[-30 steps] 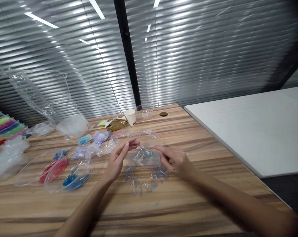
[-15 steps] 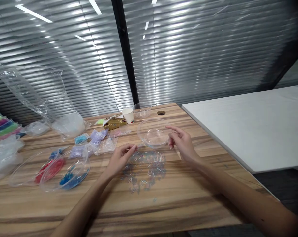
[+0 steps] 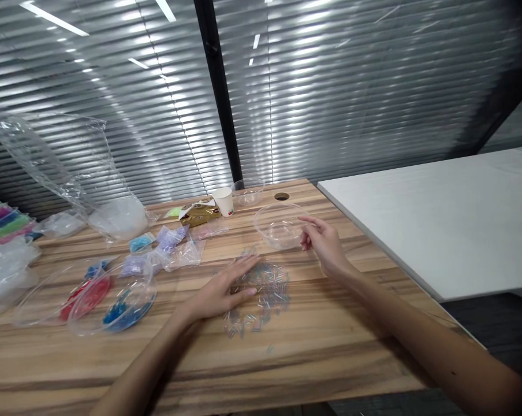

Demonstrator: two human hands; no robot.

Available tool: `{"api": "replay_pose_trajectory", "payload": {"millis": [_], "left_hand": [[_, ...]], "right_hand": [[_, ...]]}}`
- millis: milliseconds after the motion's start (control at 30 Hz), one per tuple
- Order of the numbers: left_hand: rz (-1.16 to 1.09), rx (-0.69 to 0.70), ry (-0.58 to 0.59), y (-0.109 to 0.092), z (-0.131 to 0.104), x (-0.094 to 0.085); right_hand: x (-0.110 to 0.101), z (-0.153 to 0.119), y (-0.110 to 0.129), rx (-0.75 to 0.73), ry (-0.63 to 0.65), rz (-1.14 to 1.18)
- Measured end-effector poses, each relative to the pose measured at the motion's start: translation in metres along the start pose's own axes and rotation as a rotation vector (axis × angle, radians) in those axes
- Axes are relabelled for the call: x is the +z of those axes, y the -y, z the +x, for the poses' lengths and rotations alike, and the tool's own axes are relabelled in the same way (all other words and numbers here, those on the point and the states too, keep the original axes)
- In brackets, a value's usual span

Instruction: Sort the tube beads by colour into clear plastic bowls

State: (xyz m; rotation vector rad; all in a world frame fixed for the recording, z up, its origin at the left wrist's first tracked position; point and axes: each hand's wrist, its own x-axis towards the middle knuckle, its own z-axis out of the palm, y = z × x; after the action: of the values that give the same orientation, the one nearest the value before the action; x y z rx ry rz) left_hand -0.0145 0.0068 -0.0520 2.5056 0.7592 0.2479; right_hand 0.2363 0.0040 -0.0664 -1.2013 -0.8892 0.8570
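A: Where are the little clear tubes (image 3: pixel 275 286)?

B: In a loose patch on the wooden table (image 3: pixel 330 358), partly covered by the left hand (image 3: pixel 217 293), which lies palm down, fingers stretched out, thumb apart.

A: And the right hand (image 3: pixel 325 248)?

B: At the right side of a clear bowl (image 3: pixel 265 228), just beyond the tubes. Its index finger is extended, other fingers curled; whether it pinches the rim, I can't tell.

A: Any writing?

B: The paper cup (image 3: pixel 223 202) has a small coloured mark low on its side, too small to read, like whatever is on the gold packet (image 3: pixel 200 215).

A: What differs from a second ago?

B: Then that bowl was between both hands, above the patch; now it stands upright, farther back, and the left hand has come down across the tubes.

A: Other containers?

B: Two clear bowls (image 3: pixel 82 323) overlap in view at the left, showing red bits (image 3: pixel 100 287) and blue bits (image 3: pixel 118 312). Purple packets (image 3: pixel 172 238) lie beyond them.
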Motion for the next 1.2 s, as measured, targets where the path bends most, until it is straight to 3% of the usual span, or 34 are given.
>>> {"api": "replay_pose_trajectory", "payload": {"millis": [100, 233, 400, 467, 567, 700, 867, 1067, 1200], "left_hand": [[0.042, 0.010, 0.093, -0.003, 0.000, 0.000], [0.127, 0.013, 0.131, -0.004, 0.003, 0.004], [0.256, 0.071, 0.140, -0.005, 0.005, 0.014], [0.266, 0.100, 0.145, -0.007, 0.004, 0.015], [0.251, 0.118, 0.168, -0.009, 0.003, 0.014], [0.206, 0.042, 0.198, -0.006, 0.000, 0.007], [0.112, -0.025, 0.171, 0.002, 0.000, -0.003], [0.051, -0.069, -0.112, 0.007, 0.000, -0.003], [0.020, -0.082, -0.128, 0.012, 0.001, 0.004]], "right_hand": [[0.001, 0.003, -0.005, 0.049, 0.025, -0.041], [-0.001, 0.002, -0.007, 0.019, 0.052, -0.222], [-0.005, -0.005, 0.006, -0.291, -0.048, -0.810], [-0.005, -0.010, 0.011, -0.423, -0.090, -0.915], [0.000, -0.020, 0.012, -0.646, 0.047, -0.866], [0.009, -0.030, -0.003, -0.928, 0.402, -0.833], [0.014, -0.031, -0.017, -0.849, 0.600, -0.909], [0.016, -0.034, -0.015, -0.704, 0.622, -0.875], [0.020, -0.038, -0.018, -0.654, 0.637, -0.878]]}}
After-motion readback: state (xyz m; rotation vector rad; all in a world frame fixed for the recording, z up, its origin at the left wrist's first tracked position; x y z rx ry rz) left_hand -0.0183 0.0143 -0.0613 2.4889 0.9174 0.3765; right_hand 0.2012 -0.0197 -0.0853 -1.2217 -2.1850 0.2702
